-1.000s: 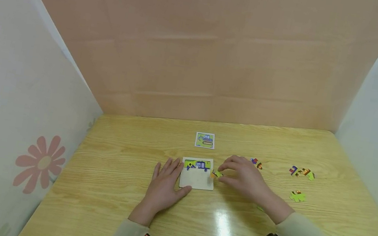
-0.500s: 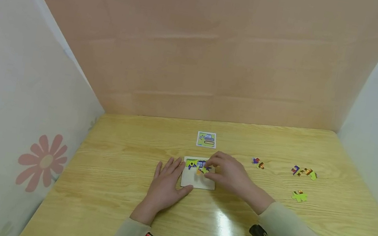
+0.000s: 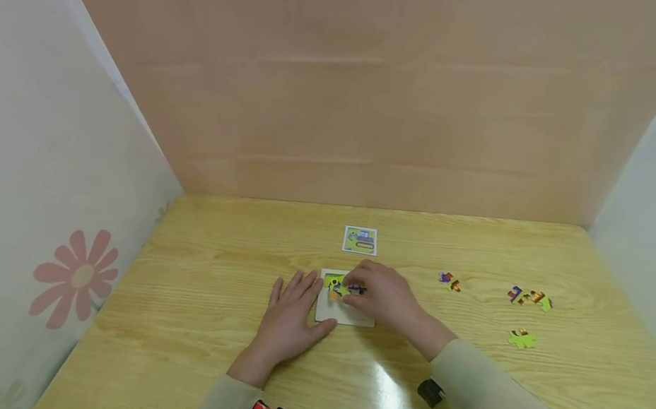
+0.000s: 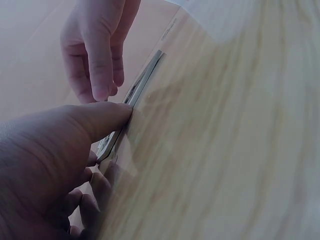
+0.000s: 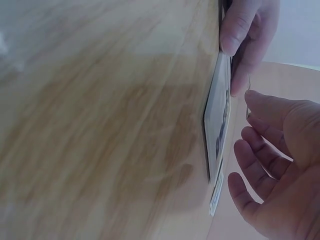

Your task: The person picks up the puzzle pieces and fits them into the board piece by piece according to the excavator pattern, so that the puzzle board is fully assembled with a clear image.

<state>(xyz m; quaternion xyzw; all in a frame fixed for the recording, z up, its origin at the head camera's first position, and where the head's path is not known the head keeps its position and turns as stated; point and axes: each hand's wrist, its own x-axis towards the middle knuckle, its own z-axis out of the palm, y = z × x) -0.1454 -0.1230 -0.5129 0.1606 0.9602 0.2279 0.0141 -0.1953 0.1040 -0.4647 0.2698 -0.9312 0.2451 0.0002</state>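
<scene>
A shallow white puzzle tray (image 3: 349,317) lies on the wooden table, with green and blue pieces of a vehicle picture along its far part. My left hand (image 3: 289,321) rests at its left side, fingers spread along that edge and thumb touching the near edge. Above the tray, my right hand (image 3: 385,296) pinches a puzzle piece (image 3: 340,292), green with an orange part, between thumb and index finger. Seen edge-on in the right wrist view, the piece (image 5: 248,104) is held clear of the tray (image 5: 216,117). Part of the tray's picture is hidden by the right hand.
Behind the tray lies a small picture card (image 3: 361,240) of a vehicle. Loose puzzle pieces lie on the right: a small group (image 3: 450,281), another farther right (image 3: 529,298), and a green one (image 3: 522,340) nearer. A beige back panel (image 3: 345,93) borders the table.
My right hand has carried the puzzle piece leftward, from the tray's right edge to above its left part. My left hand has stayed at the tray's left side.
</scene>
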